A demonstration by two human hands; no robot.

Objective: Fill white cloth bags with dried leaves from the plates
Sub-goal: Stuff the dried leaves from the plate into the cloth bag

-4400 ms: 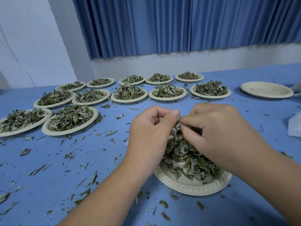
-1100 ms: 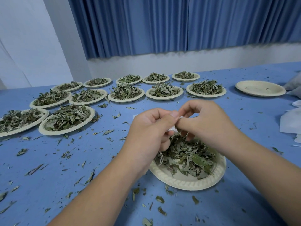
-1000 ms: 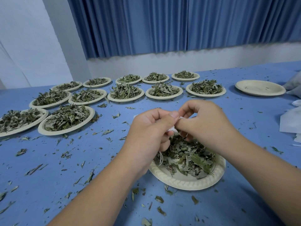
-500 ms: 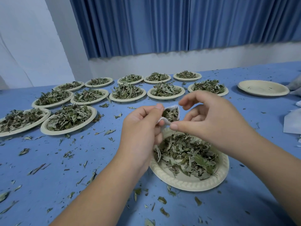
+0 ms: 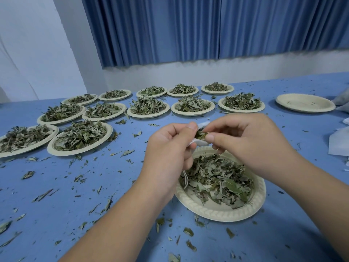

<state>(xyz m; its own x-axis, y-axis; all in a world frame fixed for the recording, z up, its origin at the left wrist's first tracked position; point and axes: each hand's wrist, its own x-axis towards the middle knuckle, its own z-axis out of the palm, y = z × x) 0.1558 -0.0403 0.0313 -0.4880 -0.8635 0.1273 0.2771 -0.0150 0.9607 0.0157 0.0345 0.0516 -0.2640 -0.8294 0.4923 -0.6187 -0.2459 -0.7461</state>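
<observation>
Right hand has closed in since half a second ago: thumb and forefinger now pinch a tuft of dried green leaves at the mouth of the small white cloth bag. Left hand grips the bag's near edge, fingers curled; most of the bag is hidden between the two hands. Thin white drawstring dangles below the left hand. Both held over the round cream paper plate of leaves. Blue table littered with leaf scraps. Further out: rows of leaf-heaped paper plates, one bare cream plate. White sheets cut off at right edge, not identifiable.
</observation>
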